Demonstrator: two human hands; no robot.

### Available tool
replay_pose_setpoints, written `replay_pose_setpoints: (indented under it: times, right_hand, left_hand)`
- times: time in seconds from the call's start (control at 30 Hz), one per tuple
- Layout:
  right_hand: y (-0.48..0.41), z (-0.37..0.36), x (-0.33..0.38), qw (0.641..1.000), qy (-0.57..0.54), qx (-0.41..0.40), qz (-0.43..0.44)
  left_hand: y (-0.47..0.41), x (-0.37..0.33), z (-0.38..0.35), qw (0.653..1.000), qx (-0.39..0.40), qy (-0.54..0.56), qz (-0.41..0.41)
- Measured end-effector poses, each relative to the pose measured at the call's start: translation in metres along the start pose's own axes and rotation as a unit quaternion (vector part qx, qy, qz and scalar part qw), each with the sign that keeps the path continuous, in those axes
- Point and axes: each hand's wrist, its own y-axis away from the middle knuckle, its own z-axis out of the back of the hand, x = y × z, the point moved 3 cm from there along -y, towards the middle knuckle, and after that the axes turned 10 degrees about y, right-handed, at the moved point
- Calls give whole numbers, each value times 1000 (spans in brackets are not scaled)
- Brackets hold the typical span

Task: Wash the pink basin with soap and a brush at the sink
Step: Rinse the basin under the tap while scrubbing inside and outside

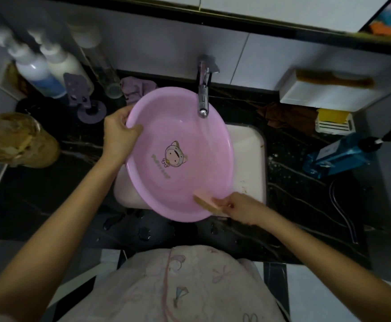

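The pink basin (185, 126), with a cartoon print on its bottom, is tilted over the white sink (248, 163). My left hand (120, 131) grips its upper left rim, thumb inside. My right hand (238, 206) holds a pink-backed brush (207, 203) with pale bristles against the basin's lower inner wall. Water runs from the chrome tap (203, 96) down the basin's right side.
Two white pump bottles (43, 66) and a purple holder (83, 98) stand at the back left, a brown jar (20, 140) further left. At the right lie a brown rag (289, 117), a yellow soap (331, 116) in a white dish and a blue pump bottle (343, 154). The counter (50, 194) is dark and wet.
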Motion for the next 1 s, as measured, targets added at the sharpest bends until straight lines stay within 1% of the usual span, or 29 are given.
replay_pose_setpoints:
  times: [0.07,0.13,0.2,0.27,0.3,0.37,0.4,0.47,0.5,0.6,0.7,0.73,0.9,0.93,1.0]
  right_hand:
    - [-21,23,-23,994,92,-18,-50]
    - [-44,49,-28,984,143,-64,-86]
    - [-66,71,-22,961,215,-146,-89]
    - [-82,78,-11,944,236,-222,-61]
    - [-88,74,-7,947,212,-235,-46]
    - [-95,60,-9,960,166,-222,-29]
    - [-96,54,-13,958,180,-221,-25]
    - [-95,49,-22,940,241,-238,-29]
    - [-92,48,-22,937,251,-243,-25]
    - [-90,42,-22,942,260,-214,-10]
    - [-89,43,-25,934,263,-237,-41]
    - [-87,40,-23,937,260,-228,-44]
    - [-62,11,3,958,262,-105,-45]
    - [-54,6,9,967,241,-75,-37]
    - [-41,-7,28,988,152,-28,-11]
  left_hand:
    - [0,0,0,1000,2,-2,3]
    - [-1,-1,0,1000,3,-5,2]
    - [-2,-2,0,1000,3,-6,4]
    - [-3,-3,-2,1000,1,-11,6]
    - [-3,-4,-2,1000,1,-13,4]
    - [-3,-2,-1,1000,3,-15,3]
    - [-3,0,-1,1000,4,-16,5]
    - [-3,2,-1,1000,5,-16,10]
    - [-3,3,-1,1000,5,-15,12]
    - [-3,1,-3,1000,3,-12,10]
    - [-3,0,-3,1000,5,-12,6]
    - [-2,0,-4,1000,7,-11,5]
    - [-2,1,-2,1000,-1,-16,11]
    - [-2,2,-3,1000,-5,-14,11]
    - [-1,1,-4,1000,-7,-10,8]
